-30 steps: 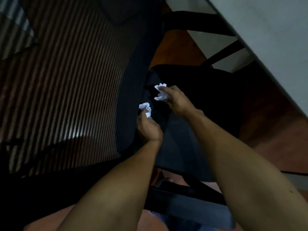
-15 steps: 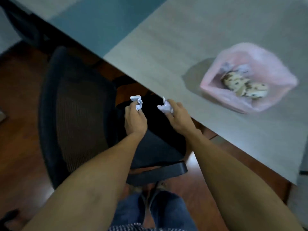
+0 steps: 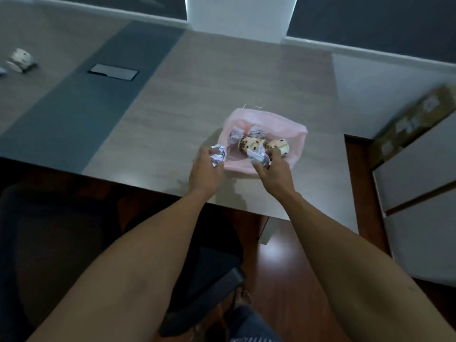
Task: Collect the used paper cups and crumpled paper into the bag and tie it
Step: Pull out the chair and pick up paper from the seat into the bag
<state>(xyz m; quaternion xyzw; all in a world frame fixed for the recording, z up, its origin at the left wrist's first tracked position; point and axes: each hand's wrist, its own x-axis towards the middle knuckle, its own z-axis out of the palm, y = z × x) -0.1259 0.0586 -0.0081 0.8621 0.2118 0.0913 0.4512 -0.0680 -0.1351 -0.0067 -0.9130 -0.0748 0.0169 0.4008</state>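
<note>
Left hand grips crumpled paper; right hand grips paper wad over pink plastic bag.

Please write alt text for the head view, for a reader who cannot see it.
Each hand, left and right, holds crumpled paper at an open pink bag on a table. A cup lies far left.

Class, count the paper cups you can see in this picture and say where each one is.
3: two cups lie in the pink bag; one cup lies far left on the table. More may be hidden in the bag.
</note>
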